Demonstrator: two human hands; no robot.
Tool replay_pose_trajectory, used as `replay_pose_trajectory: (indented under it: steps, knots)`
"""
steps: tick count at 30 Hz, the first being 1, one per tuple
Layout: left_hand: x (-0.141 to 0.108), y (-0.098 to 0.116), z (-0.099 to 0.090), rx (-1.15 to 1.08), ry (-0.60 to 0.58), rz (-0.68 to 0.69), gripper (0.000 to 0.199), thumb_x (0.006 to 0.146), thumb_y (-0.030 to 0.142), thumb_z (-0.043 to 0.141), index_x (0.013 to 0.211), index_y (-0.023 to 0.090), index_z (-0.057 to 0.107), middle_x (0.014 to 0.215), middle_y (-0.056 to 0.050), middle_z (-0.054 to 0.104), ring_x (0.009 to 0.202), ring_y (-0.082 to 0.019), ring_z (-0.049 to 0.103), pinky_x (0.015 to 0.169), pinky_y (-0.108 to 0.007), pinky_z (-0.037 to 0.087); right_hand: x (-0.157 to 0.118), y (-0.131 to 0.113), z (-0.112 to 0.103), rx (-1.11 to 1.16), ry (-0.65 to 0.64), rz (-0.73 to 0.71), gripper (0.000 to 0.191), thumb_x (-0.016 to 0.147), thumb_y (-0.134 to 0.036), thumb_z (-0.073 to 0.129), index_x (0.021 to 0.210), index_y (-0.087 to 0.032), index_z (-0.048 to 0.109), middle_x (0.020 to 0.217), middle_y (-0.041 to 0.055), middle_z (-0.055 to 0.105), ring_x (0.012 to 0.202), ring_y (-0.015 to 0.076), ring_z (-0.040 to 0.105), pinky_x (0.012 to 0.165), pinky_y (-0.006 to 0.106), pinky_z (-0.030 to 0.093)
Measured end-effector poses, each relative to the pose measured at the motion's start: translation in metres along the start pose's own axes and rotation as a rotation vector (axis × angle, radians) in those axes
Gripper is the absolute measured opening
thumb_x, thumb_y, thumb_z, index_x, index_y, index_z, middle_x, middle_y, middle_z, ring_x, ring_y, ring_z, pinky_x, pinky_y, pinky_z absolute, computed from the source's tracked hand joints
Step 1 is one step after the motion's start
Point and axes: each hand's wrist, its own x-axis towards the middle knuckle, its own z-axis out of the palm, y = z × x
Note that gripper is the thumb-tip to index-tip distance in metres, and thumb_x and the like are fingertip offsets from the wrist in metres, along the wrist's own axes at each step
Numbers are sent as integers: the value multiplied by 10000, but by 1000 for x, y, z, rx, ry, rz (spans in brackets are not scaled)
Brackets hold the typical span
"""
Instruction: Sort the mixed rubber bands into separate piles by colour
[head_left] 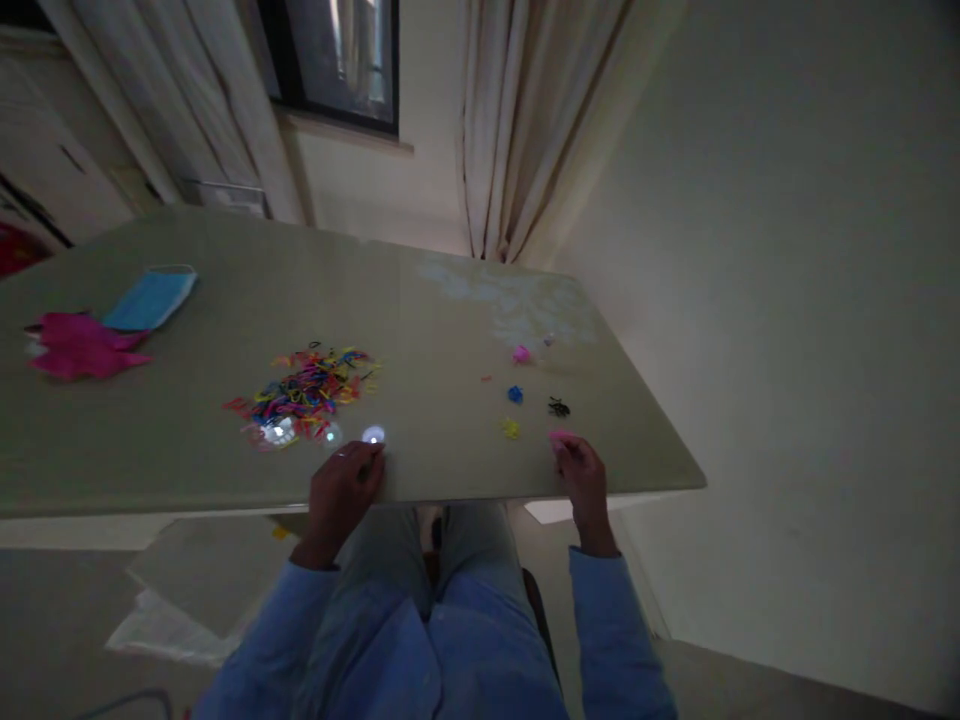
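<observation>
Pink piece (pixel 559 436) pinched between thumb and finger of right hand (pixel 583 485), likely a fingertip grip because it's so small. Black cluster (pixel 559 407) just beyond that hand, yellow cluster (pixel 511 429) to its left, blue cluster (pixel 515 395) and pink clump (pixel 521 354) farther out; gaps presumably keep colours apart. Left hand (pixel 341 495) has fingers drawn together near table (pixel 442 450) edge; can't tell if anything's in them. Mixed pile (pixel 311 390) beyond it, probably kept within reach: loose, multicoloured, thin strands.
</observation>
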Motion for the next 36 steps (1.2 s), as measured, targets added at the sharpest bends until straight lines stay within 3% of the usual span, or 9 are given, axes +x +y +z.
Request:
replay_pose_trajectory:
  steps: [3,6,15,21,25,33,36]
  knots:
    - [1,1,-1,26,6,6,241,924,320,498,947,180,692,915,-65,732,795,-197,679,710,-287,489,8,12,-30,-245,129,-83,352,744,-504,605,842,-168,641,744,42,643,591,152,519,565,276,442]
    - [2,3,-1,52,3,-2,272,924,337,486,938,173,702,912,-73,733,785,-203,678,697,-288,484,12,18,-42,-447,173,-146,317,782,-459,537,831,-170,657,757,64,665,609,170,543,616,297,450]
    - [1,5,0,113,-28,-80,281,915,348,474,956,186,700,958,-73,732,783,-213,673,685,-300,479,17,32,-43,-568,121,-260,305,845,-405,496,859,-164,681,813,105,687,643,193,581,643,317,457]
    - [1,3,1,96,-35,-90,263,913,351,493,966,198,699,945,-68,727,793,-213,674,692,-301,482,13,25,-42,-543,146,-316,291,857,-400,523,871,-159,685,804,98,680,605,180,569,610,313,469]
    - [3,5,0,34,-43,-103,259,908,337,492,955,188,699,937,-73,725,823,-214,673,725,-306,493,-1,8,-16,-471,65,-435,238,892,-351,521,919,-173,676,882,97,681,650,172,577,642,306,487]
    - [15,-1,-17,-231,-17,-305,274,843,373,550,972,173,685,855,-43,694,625,-134,608,637,-269,503,-32,-11,71,-345,-479,-586,173,931,-284,513,963,-205,663,883,71,679,786,190,634,725,306,501]
    - [30,-16,-28,-205,-16,-353,294,809,352,560,999,166,685,866,-46,695,594,-131,594,619,-275,506,-31,-6,82,-371,-509,-585,182,931,-298,514,945,-212,674,893,73,698,830,208,651,746,323,504]
